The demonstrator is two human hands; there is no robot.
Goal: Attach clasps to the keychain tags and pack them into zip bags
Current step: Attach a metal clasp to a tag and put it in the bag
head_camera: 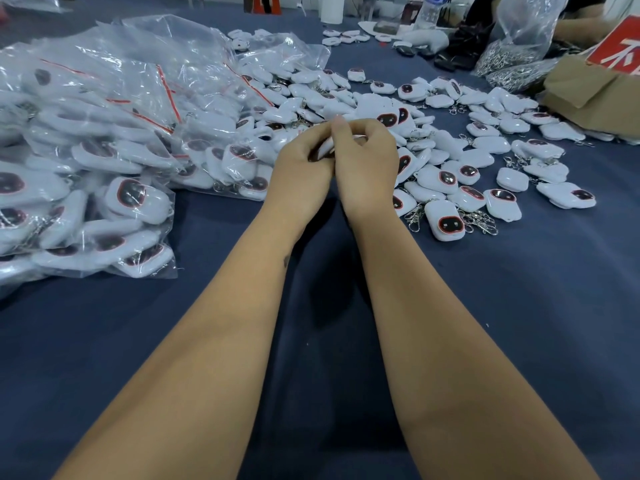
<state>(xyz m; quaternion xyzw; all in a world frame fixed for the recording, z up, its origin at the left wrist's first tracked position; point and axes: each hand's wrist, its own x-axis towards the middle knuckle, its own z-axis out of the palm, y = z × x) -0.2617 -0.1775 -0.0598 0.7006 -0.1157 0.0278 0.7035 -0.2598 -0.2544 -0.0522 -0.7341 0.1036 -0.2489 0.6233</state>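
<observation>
My left hand and my right hand meet over the middle of the blue table, fingers curled round one white keychain tag, which is mostly hidden between them. I cannot make out a clasp in my fingers. A spread of loose white tags with dark, red-rimmed faces lies just beyond and to the right, many with metal clasps on them. Clear zip bags with red seal strips, filled with tags, are heaped at the left.
A bag of loose metal clasps sits at the back right beside a brown cardboard box and a red sign. A water bottle stands at the far edge. Another person's arm shows at the top right. Blue cloth covers the table.
</observation>
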